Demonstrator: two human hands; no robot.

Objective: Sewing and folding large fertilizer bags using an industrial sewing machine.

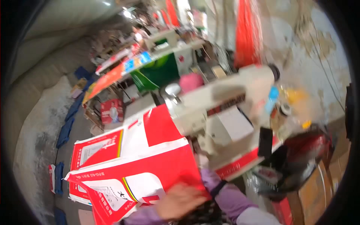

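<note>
A red and white printed sack lies folded in front of me, its right end beside a white sewing machine. My left hand, smeared by motion, lies rather flat on the red lower part of the sack, its fingers toward the right. My right hand is at the sack's right edge, close under the machine head. The edge and blur hide most of its fingers, so its grip is unclear. Another red and white sack lies beneath and beyond the first.
A dark phone-like object stands out at the machine table's right edge. Black plastic bags and a cardboard box sit at the right. Red thread hangs beyond the machine. Farther off are more worktables, a green sack and a person.
</note>
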